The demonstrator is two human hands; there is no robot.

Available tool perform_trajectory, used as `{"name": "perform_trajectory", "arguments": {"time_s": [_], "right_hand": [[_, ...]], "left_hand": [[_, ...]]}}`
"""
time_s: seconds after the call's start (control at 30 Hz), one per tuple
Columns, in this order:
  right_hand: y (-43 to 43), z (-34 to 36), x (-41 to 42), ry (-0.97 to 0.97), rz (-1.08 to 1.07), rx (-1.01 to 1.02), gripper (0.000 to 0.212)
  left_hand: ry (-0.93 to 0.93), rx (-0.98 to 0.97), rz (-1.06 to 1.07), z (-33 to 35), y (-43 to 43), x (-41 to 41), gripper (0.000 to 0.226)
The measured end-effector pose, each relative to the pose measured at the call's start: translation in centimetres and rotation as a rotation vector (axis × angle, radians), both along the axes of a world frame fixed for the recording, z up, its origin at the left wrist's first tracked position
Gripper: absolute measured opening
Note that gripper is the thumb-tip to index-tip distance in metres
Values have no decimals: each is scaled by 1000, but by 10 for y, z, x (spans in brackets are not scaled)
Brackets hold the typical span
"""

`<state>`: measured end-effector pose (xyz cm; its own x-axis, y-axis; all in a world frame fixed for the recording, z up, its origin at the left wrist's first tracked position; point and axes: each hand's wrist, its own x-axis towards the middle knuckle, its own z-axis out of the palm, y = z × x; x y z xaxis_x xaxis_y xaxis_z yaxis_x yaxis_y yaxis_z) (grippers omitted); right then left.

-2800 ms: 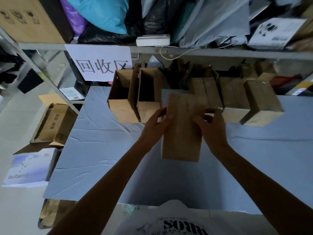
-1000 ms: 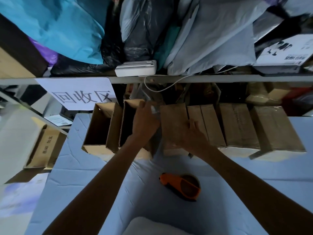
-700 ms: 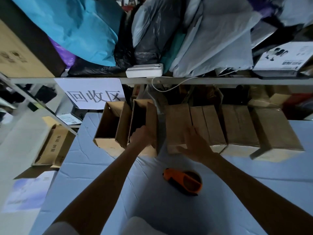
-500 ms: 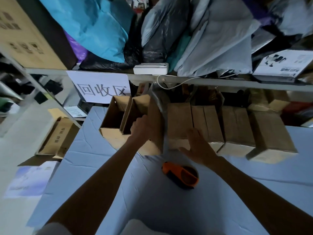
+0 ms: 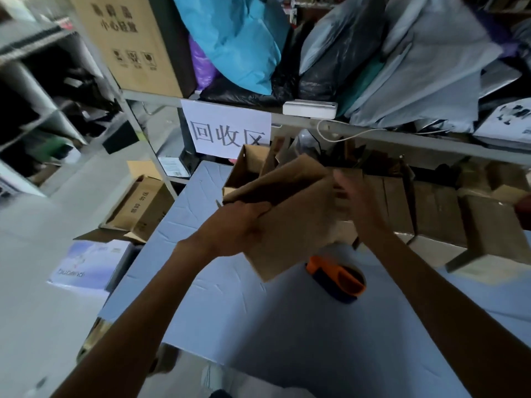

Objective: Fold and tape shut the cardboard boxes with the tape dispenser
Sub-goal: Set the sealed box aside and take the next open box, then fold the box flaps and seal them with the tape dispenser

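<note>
Holding one open cardboard box (image 5: pixel 296 225) in the air over the blue table (image 5: pixel 258 326).
Gripped at its near left edge by the left hand (image 5: pixel 238 225), fingers curled round the cardboard. At the box's right side, the right hand (image 5: pixel 353 202), smeared by motion: grasping or merely touching, cannot tell. Tilted, with the dark open mouth toward the upper left and one lower corner pointing down at the table. Just beside that corner, flat on the table and touched by neither hand, the orange tape dispenser (image 5: pixel 336 277). Behind, at the table's far edge, a second open box (image 5: pixel 247 165) below a white paper sign (image 5: pixel 227 130); to the right of it, a row of closed boxes (image 5: pixel 431 216) side by side. Overhead, a metal shelf (image 5: pixel 431 143) piled with plastic bags (image 5: pixel 416 67) in blue, black and grey.
</note>
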<state>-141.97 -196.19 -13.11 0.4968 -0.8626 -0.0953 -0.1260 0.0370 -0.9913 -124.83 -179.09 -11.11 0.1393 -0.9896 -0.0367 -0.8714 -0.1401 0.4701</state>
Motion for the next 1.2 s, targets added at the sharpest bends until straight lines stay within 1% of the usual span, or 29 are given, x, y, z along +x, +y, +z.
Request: {"name": "perform_trajectory", "arguments": {"time_s": [0.03, 0.07, 0.1, 0.17, 0.2, 0.23, 0.27, 0.33, 0.37, 0.43, 0.47, 0.53, 0.57, 0.6, 0.63, 0.7, 0.77, 0.83, 0.9, 0.97, 1.0, 1.1, 1.17, 1.2], "right_hand": [[5, 4, 4, 24, 45, 19, 17], [10, 5, 9, 90, 86, 33, 21], [15, 4, 12, 202, 119, 25, 22], [26, -4, 20, 450, 118, -51, 13], [33, -10, 25, 502, 97, -98, 5], [42, -18, 27, 491, 80, -113, 5], [51, -26, 30, 465, 68, -109, 12], [69, -40, 36, 493, 28, -102, 23], [77, -47, 40, 524, -7, -75, 29], [93, -64, 48, 484, -57, 26, 42], [100, -71, 50, 446, -84, 69, 41], [114, -82, 55, 401, -144, 135, 28], [121, -85, 58, 408, -166, 126, 25], [128, -90, 59, 439, -183, 61, 28], [134, -94, 60, 471, -197, -21, 30], [143, -102, 59, 526, -218, -128, 30], [149, -108, 55, 631, -184, -157, 26], [152, -113, 50, 704, -144, -170, 27], [157, -115, 47, 692, -123, -232, 29], [163, -116, 43, 677, -121, -333, 29], [164, -116, 42, 669, -117, -383, 31], [162, -116, 41, 608, -128, -407, 35], [161, -115, 43, 594, -135, -436, 32], [161, -115, 42, 591, -127, -419, 32]], "left_hand": [[-59, 9, -21, -5, 6, 5, 35], [-80, 19, -22, -9, 12, 8, 36], [-106, 13, -34, -13, 20, 12, 38], [-211, -55, -100, -20, 34, 18, 40], [-235, -97, -111, -25, 41, 23, 40], [-229, -149, -102, -28, 49, 29, 38], [-205, -221, -68, -33, 57, 35, 34], [-88, -363, 75, -42, 73, 46, 32], [-12, -419, 182, -47, 79, 50, 38], [127, -476, 434, -59, 88, 59, 56], [249, -443, 541, -64, 90, 64, 62], [534, -288, 664, -74, 88, 77, 64], [621, -192, 683, -80, 85, 84, 61], [642, -94, 683, -86, 83, 91, 57], [611, -1, 680, -91, 80, 96, 52], [449, 156, 675, -100, 78, 98, 46], [280, 213, 647, -109, 78, 94, 42], [162, 207, 605, -118, 78, 89, 39], [99, 182, 587, -125, 78, 85, 30], [72, 118, 587, -130, 79, 80, 22], [59, 89, 593, -131, 78, 78, 24], [26, 63, 638, -132, 75, 77, 35], [20, 59, 665, -132, 72, 77, 37], [27, 77, 670, -131, 71, 78, 35]]}}
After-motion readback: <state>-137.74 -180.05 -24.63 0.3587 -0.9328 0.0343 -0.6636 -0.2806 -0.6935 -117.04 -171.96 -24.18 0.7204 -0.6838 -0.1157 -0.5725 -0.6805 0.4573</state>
